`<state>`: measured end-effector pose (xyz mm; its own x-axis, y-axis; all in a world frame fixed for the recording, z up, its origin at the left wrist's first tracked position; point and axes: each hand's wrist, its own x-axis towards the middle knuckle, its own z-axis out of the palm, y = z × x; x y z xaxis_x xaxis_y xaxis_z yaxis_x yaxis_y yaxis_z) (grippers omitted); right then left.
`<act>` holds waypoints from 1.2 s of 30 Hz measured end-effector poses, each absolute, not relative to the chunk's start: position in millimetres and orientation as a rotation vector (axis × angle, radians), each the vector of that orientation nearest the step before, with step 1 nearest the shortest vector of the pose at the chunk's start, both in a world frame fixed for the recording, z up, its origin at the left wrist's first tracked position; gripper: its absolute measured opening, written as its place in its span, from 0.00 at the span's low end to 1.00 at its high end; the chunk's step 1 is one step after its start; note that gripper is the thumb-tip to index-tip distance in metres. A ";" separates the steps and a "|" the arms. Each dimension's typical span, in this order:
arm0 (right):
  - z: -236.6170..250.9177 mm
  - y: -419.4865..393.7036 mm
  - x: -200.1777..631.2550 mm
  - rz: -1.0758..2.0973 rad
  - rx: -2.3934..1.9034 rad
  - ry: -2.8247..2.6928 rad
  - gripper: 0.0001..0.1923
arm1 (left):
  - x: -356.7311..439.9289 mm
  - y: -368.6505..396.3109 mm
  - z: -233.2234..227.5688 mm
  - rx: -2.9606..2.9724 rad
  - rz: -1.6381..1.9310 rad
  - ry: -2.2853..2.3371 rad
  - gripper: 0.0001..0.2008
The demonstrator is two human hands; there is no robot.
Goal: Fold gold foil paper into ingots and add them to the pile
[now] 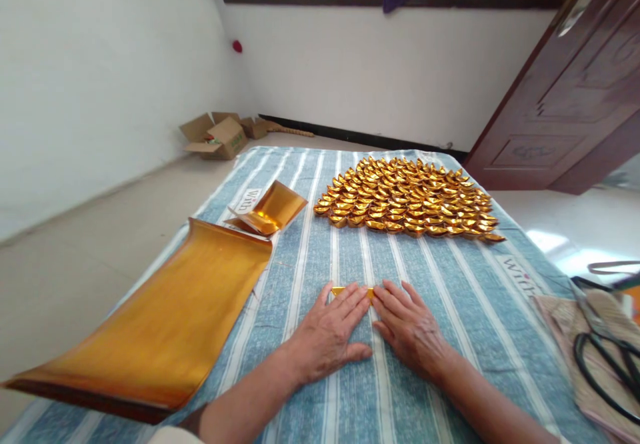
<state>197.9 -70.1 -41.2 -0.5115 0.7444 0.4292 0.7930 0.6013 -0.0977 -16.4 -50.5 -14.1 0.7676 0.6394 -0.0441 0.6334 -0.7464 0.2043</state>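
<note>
We see the small gold foil piece (353, 291) lying on the striped cloth of the worktop (440, 284), mostly hidden under our fingertips. Our left hand (327, 334) and right hand (407, 327) lie flat, fingers spread, pressing it from either side, gripping nothing. Uneven pressure could skew the crease or tear the foil. The folded ingots (407, 204) lie well beyond.

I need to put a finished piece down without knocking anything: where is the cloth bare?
Bare striped cloth lies between the hands and the near edge of the folded gold pieces, and between the gold sheet stack and the left hand. The far end is packed with gold pieces; the scissors crowd the right edge beyond the right hand.
</note>
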 end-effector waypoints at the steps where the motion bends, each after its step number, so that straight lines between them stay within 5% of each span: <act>1: -41.1 -70.3 198.7 -0.152 -1.235 -2.405 0.16 | -16.8 -50.4 -14.3 2.749 0.032 0.999 0.36; 36: -41.5 -69.8 197.6 -0.129 -1.257 -2.393 0.14 | -18.5 -66.4 -7.1 2.876 0.034 1.182 0.33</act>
<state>197.6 -69.8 -41.5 -0.4956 0.7629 0.4152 0.8032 0.5845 -0.1153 -18.5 -66.4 -7.1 0.7107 0.7035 0.0079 0.7028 -0.7104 0.0382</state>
